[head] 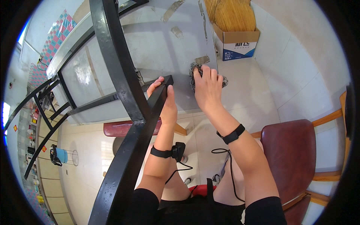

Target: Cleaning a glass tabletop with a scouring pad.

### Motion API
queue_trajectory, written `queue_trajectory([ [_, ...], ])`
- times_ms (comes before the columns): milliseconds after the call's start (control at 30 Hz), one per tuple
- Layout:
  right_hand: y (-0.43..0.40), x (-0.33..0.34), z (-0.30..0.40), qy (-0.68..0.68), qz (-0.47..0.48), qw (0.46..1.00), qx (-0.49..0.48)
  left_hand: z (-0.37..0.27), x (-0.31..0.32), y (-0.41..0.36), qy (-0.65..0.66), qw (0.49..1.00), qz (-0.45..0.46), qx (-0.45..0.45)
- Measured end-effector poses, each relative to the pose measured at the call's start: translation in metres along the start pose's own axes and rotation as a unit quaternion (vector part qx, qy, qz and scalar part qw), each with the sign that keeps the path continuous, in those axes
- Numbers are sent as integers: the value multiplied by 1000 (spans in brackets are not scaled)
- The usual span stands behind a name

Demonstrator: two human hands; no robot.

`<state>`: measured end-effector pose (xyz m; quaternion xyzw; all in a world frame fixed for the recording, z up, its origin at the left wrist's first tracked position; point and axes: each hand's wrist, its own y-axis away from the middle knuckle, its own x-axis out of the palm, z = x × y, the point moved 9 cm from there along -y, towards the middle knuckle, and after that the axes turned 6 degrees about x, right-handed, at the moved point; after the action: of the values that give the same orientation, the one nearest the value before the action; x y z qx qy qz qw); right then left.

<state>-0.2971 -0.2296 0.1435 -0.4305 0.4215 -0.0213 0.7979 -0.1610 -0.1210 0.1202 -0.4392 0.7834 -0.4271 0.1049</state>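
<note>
My left hand (168, 104) is wrapped around the square end of a black metal frame (132, 157), thumb on one side and fingers on the other. The frame has thick bars and crosses the left of the view, resting over a grey tabletop (157, 42). A fuzzy grey cloth (194, 73) is bunched under my right hand (209, 87), whose fingers curl over it near the tabletop's right edge. Just beyond the cloth is a brownish worn patch (202, 59) on the tabletop. The cloth and the frame are apart.
A cardboard box (240, 43) holding woven tan sheets stands on the floor beyond the table. To my right is a dark red padded chair (289, 157); a red padded seat (118, 128) shows under the frame. A blue bin (59, 155) stands at left. Cables hang from both wristbands.
</note>
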Motion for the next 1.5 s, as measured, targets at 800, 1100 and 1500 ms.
queue_trajectory([
  [800, -24, -4, -14, 2, -24, 1000, -2, 2, 4, 0, -11, 1000, 9, 5],
  [1100, 12, 8, -15, -86, -44, 995, -3, 6, -1, 0, -2, 1000, -2, 4],
  [1500, 10, 3, -6, -10, -128, 988, -87, 6, 1, 0, -11, 1000, 11, 1],
])
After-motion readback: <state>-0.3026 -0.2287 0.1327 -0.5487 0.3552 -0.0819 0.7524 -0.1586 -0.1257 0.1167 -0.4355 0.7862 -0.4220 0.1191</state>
